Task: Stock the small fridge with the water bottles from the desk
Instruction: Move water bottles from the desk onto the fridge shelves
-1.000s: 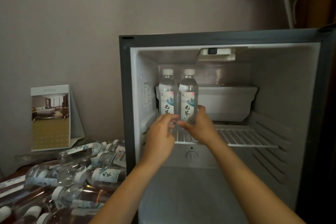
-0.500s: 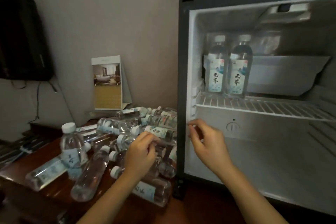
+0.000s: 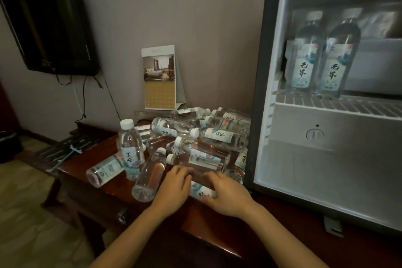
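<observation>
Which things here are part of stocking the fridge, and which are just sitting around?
Part of the job: fridge, wire shelf, left shelved bottle, right shelved bottle, bottle pile on the desk, upright bottle, left hand and right hand on the pile.

Lying about: calendar, black object on the wall, dangling cable.
</observation>
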A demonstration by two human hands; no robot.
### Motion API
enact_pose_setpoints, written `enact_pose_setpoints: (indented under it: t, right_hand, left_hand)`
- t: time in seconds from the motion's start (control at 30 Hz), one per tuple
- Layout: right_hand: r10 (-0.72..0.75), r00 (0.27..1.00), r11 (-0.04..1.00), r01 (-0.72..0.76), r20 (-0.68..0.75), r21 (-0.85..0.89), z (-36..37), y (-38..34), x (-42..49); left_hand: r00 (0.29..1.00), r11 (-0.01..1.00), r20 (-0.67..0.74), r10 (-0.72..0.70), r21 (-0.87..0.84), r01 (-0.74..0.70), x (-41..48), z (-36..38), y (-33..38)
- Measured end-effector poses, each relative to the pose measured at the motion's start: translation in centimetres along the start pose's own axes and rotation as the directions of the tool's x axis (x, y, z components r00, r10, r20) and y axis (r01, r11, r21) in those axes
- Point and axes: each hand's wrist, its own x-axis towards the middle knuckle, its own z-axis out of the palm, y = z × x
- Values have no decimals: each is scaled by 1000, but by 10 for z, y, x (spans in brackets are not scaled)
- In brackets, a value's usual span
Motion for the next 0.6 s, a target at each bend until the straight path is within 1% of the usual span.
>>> enact_pose_setpoints:
  t: [0.07,0.1,0.17,0.27,0.4,0.53,0.6]
  right_hand:
    - [39,996,996,-33,76,-80,1,0,2]
    - [52,995,993,-43,79,-109,1,0,3]
    - [58,998,989,-53,33,-135,4,-1,3]
    - [45,998,993,-49,-39,-111,8,-1,0]
    - [39,995,995,-46,-90,-84,11,1,-2]
    - [48,991,998,-52,-128,-25,11,2,-7]
    - [76,982,996,-67,-172,57,11,4,-14]
  left_hand:
    - [1000,1000,-17,-22,-16,22,-5,1,-2]
    - [999,999,-30,-39,-27,38,-7,2,-2]
    - [995,995,-47,-85,-53,82,-11,4,-2]
    - [992,991,-15,-123,-60,121,-14,4,-2]
    - [986,986,50,-160,-40,162,-18,-1,-1]
    - [988,979,6,-157,-130,156,-25,-8,5]
    - [990,978,-33,-138,-164,131,-28,-10,8]
